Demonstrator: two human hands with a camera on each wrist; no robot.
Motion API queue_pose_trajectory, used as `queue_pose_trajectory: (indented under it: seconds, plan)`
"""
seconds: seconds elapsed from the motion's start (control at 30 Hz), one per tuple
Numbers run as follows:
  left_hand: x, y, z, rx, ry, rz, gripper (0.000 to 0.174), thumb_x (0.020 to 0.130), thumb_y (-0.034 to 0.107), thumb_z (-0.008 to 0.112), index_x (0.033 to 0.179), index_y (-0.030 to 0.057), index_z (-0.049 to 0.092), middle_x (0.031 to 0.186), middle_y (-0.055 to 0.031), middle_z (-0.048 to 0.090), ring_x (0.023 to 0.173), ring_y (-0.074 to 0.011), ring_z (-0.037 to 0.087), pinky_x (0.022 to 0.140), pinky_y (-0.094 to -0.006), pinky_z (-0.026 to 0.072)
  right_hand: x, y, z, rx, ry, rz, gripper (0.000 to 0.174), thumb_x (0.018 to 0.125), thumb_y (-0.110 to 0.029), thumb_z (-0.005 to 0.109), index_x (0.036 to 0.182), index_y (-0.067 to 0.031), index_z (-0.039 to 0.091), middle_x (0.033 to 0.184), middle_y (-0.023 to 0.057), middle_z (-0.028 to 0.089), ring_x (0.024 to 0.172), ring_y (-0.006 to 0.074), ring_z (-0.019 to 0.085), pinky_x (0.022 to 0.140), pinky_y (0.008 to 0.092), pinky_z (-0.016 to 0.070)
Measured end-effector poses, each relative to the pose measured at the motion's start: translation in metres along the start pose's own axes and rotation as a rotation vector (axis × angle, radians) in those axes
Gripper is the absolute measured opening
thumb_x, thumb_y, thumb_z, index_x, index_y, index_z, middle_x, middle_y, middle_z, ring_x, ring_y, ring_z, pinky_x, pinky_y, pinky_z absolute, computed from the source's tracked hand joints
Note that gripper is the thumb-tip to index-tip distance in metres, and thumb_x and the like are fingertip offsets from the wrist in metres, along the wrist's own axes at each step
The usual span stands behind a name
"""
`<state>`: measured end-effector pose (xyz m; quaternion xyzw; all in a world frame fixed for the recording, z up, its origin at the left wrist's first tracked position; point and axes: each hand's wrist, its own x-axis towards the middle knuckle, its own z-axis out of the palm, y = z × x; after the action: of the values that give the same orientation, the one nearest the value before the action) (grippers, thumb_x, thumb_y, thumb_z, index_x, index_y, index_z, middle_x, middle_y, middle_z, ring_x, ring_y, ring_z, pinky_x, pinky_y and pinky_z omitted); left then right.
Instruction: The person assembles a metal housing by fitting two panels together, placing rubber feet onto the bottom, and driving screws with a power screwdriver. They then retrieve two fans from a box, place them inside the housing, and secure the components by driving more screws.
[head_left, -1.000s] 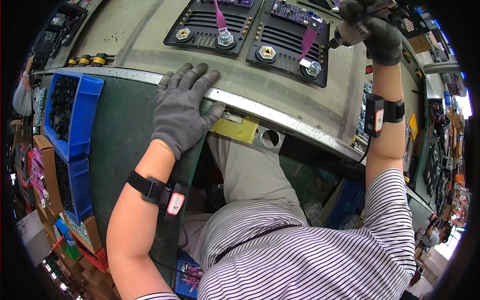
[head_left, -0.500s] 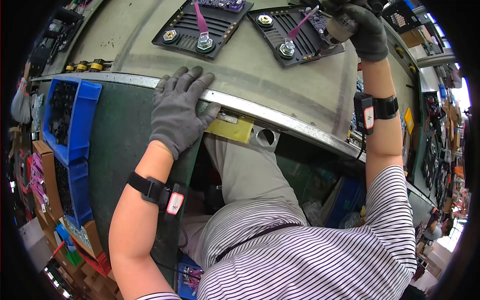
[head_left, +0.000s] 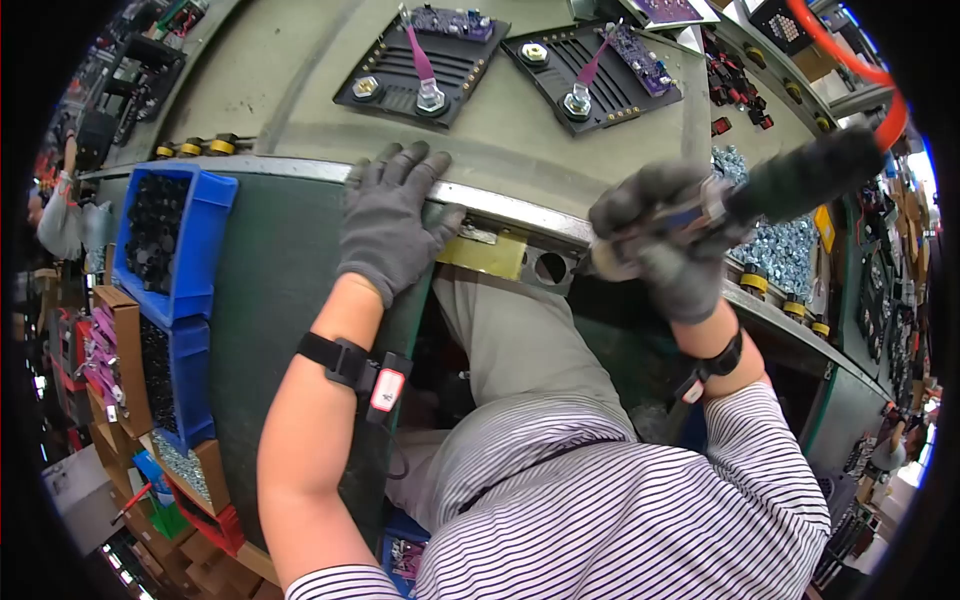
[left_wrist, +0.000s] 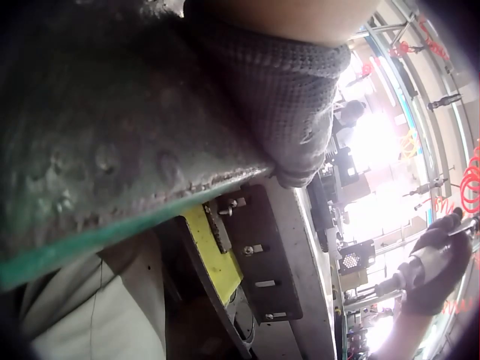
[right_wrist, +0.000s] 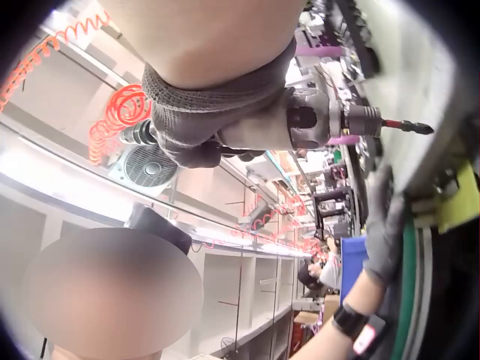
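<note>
In the head view, the gloved left hand rests with spread, fairly straight fingers on the metal edge of the work surface. The gloved right hand grips a power driver with a red hose, held in front of the table edge. Its bit shows in the right wrist view and touches nothing. Two black slotted plates lie on the surface, the left one and the tilted right one, each with a purple strip, hex fittings and a purple circuit board.
Blue bins with black parts stand at the left. Shiny small hardware lies at the right, near yellow-black rollers. A yellow plate sits under the metal edge. The red hose curves down at upper right.
The right hand has moved with the driver from the right plate down toward the body. The right plate turned askew during the earlier frames. The left hand still rests at the edge.
</note>
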<state>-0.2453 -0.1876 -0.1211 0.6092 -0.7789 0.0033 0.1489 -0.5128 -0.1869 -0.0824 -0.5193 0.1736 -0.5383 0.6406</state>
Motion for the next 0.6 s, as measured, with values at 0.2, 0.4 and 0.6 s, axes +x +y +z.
queue_pose_trajectory:
  seconds: [0.2,0.4,0.6]
  plan:
    - [-0.002,0.001,0.001,0.018,0.003,-0.009,0.055,0.077,0.04,0.061,0.125,0.0154,0.052,0.132,-0.0105,0.047,0.125,-0.0312,0.039,0.107,-0.0461,0.0235,-0.023,0.051,0.002,-0.471,-0.128,0.022,0.033,0.07,0.006,0.065,0.101,-0.0038,0.056,0.092,0.0087,0.062,0.085,0.017,0.061,0.074,0.0301,0.0502]
    - [0.0,0.002,-0.002,0.01,-0.052,-0.035,0.056,0.078,0.044,0.058,0.126,0.0159,0.052,0.131,-0.0104,0.047,0.127,-0.0289,0.037,0.109,-0.0461,0.0201,-0.007,0.055,0.0,-0.788,-0.336,-0.249,0.043,0.055,-0.008,0.076,0.096,-0.0087,0.061,0.094,0.0077,0.063,0.086,0.0305,0.059,0.076,0.0392,0.0485]
    - [-0.002,-0.006,0.006,-0.043,-0.106,-0.111,0.078,0.074,0.048,0.063,0.137,0.0106,0.037,0.142,-0.0145,0.032,0.134,-0.0305,0.026,0.11,-0.0467,0.0172,0.001,0.029,-0.011,-0.95,-0.393,-0.129,0.054,0.063,-0.02,0.074,0.114,-0.0117,0.058,0.107,0.0117,0.058,0.099,0.0335,0.054,0.087,0.0414,0.0442]
